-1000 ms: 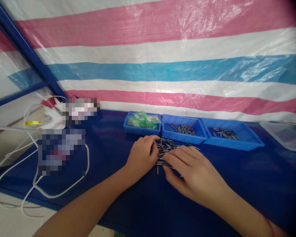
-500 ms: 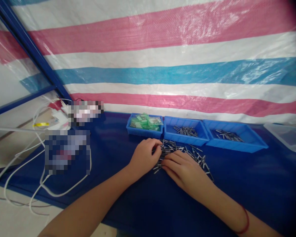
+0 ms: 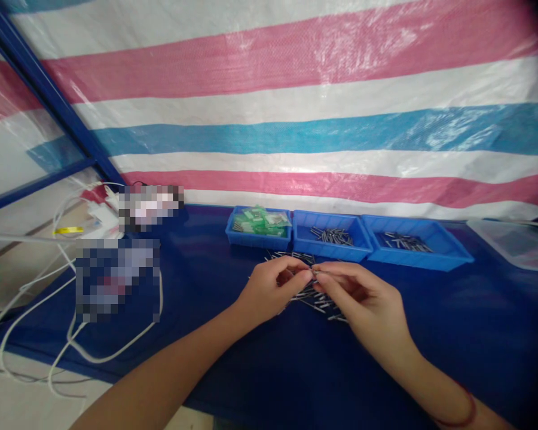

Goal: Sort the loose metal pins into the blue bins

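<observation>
A loose heap of small metal pins (image 3: 316, 298) lies on the dark blue table cover (image 3: 233, 346), in front of three blue bins. My left hand (image 3: 271, 289) and my right hand (image 3: 363, 301) are raised just above the heap, fingertips meeting in a pinch at about the middle. Both are closed on something tiny between the fingertips, likely a pin, too small to name surely. The left bin (image 3: 257, 230) holds green parts. The middle bin (image 3: 332, 239) and the right bin (image 3: 415, 248) hold more metal pins.
A striped pink, white and blue tarp (image 3: 296, 113) hangs right behind the bins. White cables (image 3: 72, 340) and blurred-out items (image 3: 114, 278) lie at the left table edge. A clear plastic tray (image 3: 515, 242) sits at the far right. A blue metal frame (image 3: 49, 98) stands at the left.
Both hands lifted off the heap, where they lay flat and spread among the pins, and now pinch together above it. The view shifted slightly.
</observation>
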A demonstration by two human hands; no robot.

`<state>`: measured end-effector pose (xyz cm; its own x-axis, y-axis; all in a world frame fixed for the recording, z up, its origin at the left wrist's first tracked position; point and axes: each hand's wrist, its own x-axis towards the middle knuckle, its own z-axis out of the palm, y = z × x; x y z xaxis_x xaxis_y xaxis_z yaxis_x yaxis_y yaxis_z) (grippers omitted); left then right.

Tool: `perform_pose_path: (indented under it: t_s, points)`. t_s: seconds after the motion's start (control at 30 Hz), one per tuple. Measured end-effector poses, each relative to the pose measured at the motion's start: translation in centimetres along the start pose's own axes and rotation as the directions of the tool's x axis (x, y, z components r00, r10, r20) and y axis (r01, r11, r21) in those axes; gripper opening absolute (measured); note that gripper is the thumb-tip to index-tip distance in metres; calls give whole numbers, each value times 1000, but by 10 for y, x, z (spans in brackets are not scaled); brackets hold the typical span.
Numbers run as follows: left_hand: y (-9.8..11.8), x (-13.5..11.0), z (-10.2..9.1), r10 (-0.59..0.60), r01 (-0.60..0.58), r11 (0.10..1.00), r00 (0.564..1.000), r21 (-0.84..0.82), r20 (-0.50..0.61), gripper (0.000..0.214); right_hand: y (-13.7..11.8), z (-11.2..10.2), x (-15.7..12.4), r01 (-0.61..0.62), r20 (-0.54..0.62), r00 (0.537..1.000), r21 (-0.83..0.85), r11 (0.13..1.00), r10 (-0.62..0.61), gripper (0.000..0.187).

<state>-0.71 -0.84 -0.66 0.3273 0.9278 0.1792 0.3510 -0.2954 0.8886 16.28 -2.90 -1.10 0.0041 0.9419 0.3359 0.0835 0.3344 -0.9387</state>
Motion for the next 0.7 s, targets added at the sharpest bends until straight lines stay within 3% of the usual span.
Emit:
perform_pose_path:
  t_s: [0.27,0.7]
  points:
    - [8,-2,4,-120,64,946,980,-319,-158,18,2,10,-3,-206,51,978,136,969,200,18]
    - [12,-5,3,5,-37,985,982,-168,-186,16,-8,10,-4,-259,179,955,117,959,236,27]
